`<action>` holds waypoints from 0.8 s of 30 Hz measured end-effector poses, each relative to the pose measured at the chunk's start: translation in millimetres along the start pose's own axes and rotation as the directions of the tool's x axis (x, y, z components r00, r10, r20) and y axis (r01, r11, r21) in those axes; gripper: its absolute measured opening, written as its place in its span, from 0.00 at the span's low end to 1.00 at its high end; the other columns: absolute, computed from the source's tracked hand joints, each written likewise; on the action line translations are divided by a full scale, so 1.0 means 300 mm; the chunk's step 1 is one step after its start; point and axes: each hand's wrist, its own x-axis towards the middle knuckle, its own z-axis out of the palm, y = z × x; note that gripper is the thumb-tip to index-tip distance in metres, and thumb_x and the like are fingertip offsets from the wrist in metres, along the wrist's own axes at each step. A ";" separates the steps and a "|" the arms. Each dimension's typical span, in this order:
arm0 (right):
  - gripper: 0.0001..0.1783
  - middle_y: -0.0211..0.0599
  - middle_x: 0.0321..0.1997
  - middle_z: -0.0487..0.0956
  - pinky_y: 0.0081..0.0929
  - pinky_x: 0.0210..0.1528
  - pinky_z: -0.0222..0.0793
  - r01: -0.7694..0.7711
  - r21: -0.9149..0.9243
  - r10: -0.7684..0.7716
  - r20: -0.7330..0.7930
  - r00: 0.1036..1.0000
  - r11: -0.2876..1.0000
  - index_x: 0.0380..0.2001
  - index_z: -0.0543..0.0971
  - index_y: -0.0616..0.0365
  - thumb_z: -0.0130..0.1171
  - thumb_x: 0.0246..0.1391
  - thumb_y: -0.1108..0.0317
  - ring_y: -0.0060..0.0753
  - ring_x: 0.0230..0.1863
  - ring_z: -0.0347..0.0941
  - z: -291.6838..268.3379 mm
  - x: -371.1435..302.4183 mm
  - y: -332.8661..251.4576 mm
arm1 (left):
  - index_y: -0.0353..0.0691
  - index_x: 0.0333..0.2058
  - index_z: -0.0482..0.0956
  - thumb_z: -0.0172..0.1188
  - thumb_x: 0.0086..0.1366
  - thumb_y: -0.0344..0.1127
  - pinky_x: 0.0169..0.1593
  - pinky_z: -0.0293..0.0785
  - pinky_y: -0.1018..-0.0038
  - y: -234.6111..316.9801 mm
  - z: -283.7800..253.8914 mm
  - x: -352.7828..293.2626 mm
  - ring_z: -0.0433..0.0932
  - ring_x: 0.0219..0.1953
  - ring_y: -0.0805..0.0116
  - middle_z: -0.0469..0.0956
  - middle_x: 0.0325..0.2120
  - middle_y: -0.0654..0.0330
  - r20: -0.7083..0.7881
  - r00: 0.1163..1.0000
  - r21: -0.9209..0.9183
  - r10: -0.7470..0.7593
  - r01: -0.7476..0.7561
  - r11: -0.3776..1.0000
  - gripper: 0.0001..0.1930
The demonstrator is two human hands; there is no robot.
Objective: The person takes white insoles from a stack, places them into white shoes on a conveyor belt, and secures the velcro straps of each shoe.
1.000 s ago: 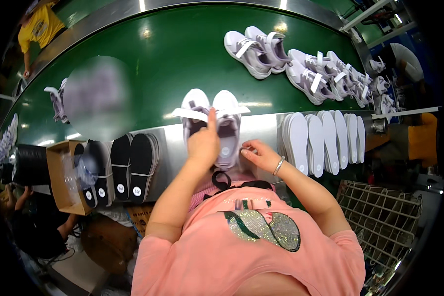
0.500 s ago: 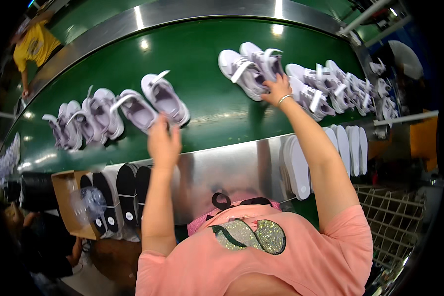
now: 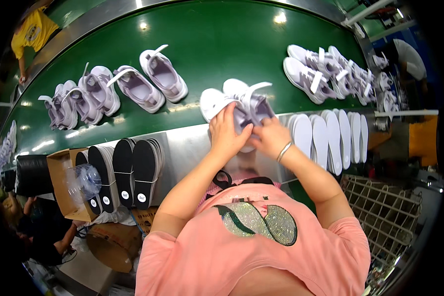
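Directly ahead of me, a pair of pale lilac sneakers stands at the belt's near edge with toes pointing away. My left hand (image 3: 227, 132) grips the left sneaker (image 3: 213, 102), fingers over its side and opening, thumb toward the heel. At the heels, my right hand (image 3: 273, 138), with a bracelet at the wrist, has its fingers curled and pressed in; its fingertips are partly hidden. The right sneaker (image 3: 238, 89) has its white strap sticking up to the right. Both heels are partly covered by my hands.
More lilac sneakers stand on the green belt (image 3: 217, 39), left (image 3: 140, 89) and right (image 3: 308, 79). Along the metal ledge are black insoles (image 3: 144, 165), a cardboard box (image 3: 59, 182) and white insoles (image 3: 319, 138). A wire rack (image 3: 380, 212) is at right; a person in yellow (image 3: 34, 32), far left.
The sneaker pair has come from the far middle of the belt toward me. My left hand has left the left-hand row and joined my right hand at this pair.
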 end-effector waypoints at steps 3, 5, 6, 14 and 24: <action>0.15 0.43 0.33 0.69 0.38 0.33 0.67 0.010 0.018 -0.009 -0.051 0.999 1.000 0.32 0.75 0.53 0.55 0.41 0.57 0.46 0.39 0.64 0.064 -0.141 -0.024 | 0.37 0.48 0.60 0.60 0.39 0.40 0.55 0.46 0.56 0.020 0.034 -0.049 0.57 0.52 0.49 0.60 0.49 0.48 0.135 0.989 0.181 -0.056 0.031 0.983 0.34; 0.17 0.46 0.40 0.69 0.37 0.37 0.67 0.004 0.119 0.005 -0.079 0.997 0.993 0.37 0.73 0.49 0.55 0.42 0.57 0.51 0.42 0.63 0.097 -0.208 -0.024 | 0.35 0.45 0.63 0.60 0.39 0.37 0.54 0.49 0.56 0.035 0.025 -0.089 0.60 0.50 0.51 0.63 0.45 0.50 0.156 0.988 0.289 -0.001 -0.045 0.956 0.31; 0.20 0.46 0.43 0.69 0.36 0.39 0.66 0.034 0.131 -0.015 -0.145 0.989 0.991 0.42 0.71 0.51 0.55 0.43 0.58 0.50 0.43 0.65 0.102 -0.233 -0.024 | 0.35 0.43 0.64 0.59 0.41 0.35 0.53 0.52 0.58 0.026 0.014 -0.094 0.61 0.48 0.52 0.65 0.43 0.51 0.161 0.982 0.292 0.096 -0.141 0.946 0.28; 0.19 0.39 0.38 0.71 0.36 0.38 0.65 -0.407 0.152 0.433 -0.399 0.809 0.901 0.33 0.71 0.55 0.58 0.41 0.56 0.43 0.40 0.67 0.156 -0.330 0.351 | 0.37 0.35 0.72 0.56 0.50 0.33 0.33 0.68 0.70 0.017 -0.012 -0.022 0.72 0.30 0.57 0.73 0.28 0.55 0.197 0.920 0.154 0.338 -0.369 0.916 0.12; 0.15 0.39 0.35 0.71 0.35 0.39 0.63 -0.615 0.133 0.617 -0.347 0.706 0.778 0.29 0.71 0.56 0.58 0.37 0.61 0.43 0.40 0.67 0.176 -0.326 0.352 | 0.35 0.31 0.74 0.54 0.51 0.31 0.22 0.67 0.79 -0.027 -0.004 0.063 0.72 0.18 0.74 0.74 0.20 0.60 0.311 0.911 -0.464 -0.271 0.394 0.793 0.08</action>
